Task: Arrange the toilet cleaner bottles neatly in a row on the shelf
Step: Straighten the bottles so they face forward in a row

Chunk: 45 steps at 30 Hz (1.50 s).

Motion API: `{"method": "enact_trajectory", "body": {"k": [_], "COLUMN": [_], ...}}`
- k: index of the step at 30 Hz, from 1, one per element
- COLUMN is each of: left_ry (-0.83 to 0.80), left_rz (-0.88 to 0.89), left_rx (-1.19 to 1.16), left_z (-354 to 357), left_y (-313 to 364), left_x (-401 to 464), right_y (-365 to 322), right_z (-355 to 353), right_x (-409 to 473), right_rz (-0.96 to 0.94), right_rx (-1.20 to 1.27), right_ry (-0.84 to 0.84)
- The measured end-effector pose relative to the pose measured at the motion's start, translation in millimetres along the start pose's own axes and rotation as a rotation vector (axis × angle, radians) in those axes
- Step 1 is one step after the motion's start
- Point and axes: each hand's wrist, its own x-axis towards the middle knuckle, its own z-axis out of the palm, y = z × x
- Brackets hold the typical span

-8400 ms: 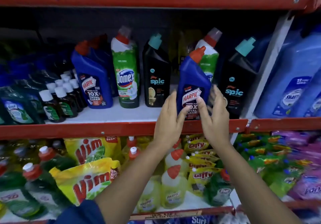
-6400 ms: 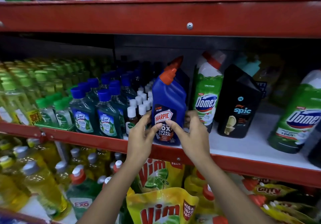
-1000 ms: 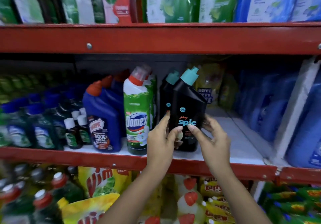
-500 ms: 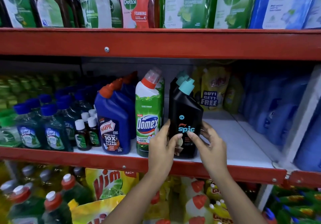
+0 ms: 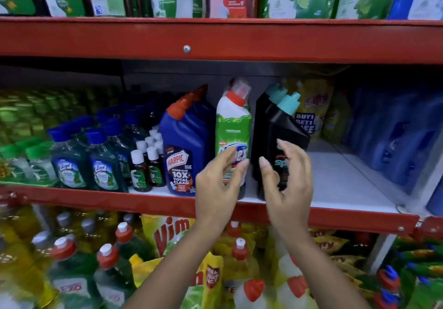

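Three kinds of toilet cleaner stand side by side at the front of the middle shelf (image 5: 347, 188): a blue Harpic bottle (image 5: 185, 145) with an orange cap, a green-and-white Domex bottle (image 5: 233, 126), and a black Spic bottle (image 5: 279, 131) with a teal cap. More bottles of each kind stand behind them. My left hand (image 5: 219, 184) hovers in front of the Domex with its fingers apart. In front of the Spic label, my right hand (image 5: 288, 181) is open too and grips nothing.
Small brown bottles (image 5: 146, 167) and green Lizol bottles (image 5: 72, 164) fill the shelf to the left. Yellow pouches (image 5: 311, 112) and blue bottles (image 5: 393, 141) sit to the right, past a bare white stretch of shelf. Red shelf beams (image 5: 215, 40) run above and below.
Both hands have come off the black Spic bottle and drawn back a little. The bottle now stands free on the shelf next to the Domex.
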Motion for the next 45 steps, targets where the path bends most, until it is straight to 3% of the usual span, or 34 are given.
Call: {"method": "enact_trajectory", "body": {"k": [6, 12, 17, 37, 40, 45], "left_ry": [0.214, 0.187, 0.083, 0.104, 0.126, 0.217], "left_rz": [-0.006, -0.133, -0.185, -0.190, -0.166, 0.001], "left_rx": [0.162, 0.201, 0.084, 0.052, 0.135, 0.216], "left_z": [-59, -82, -88, -89, -87, -72], "left_y": [-36, -71, -84, -89, -83, -60], "left_x": [4, 11, 12, 15, 10, -3], "right_y": [-31, -38, -36, -30, -33, -28], "right_z": [62, 103, 111, 111, 105, 76], "right_x": [-32, -47, -48, -39, -39, -40], "right_rz": [0.128, 0.327, 0.325, 0.468, 0.448, 0.218], "right_rx": [0.174, 0.210, 0.134, 0.305, 0.309, 0.162], "right_ry": [-0.221, -0.425, -0.414, -0.478, -0.438, -0.043]}}
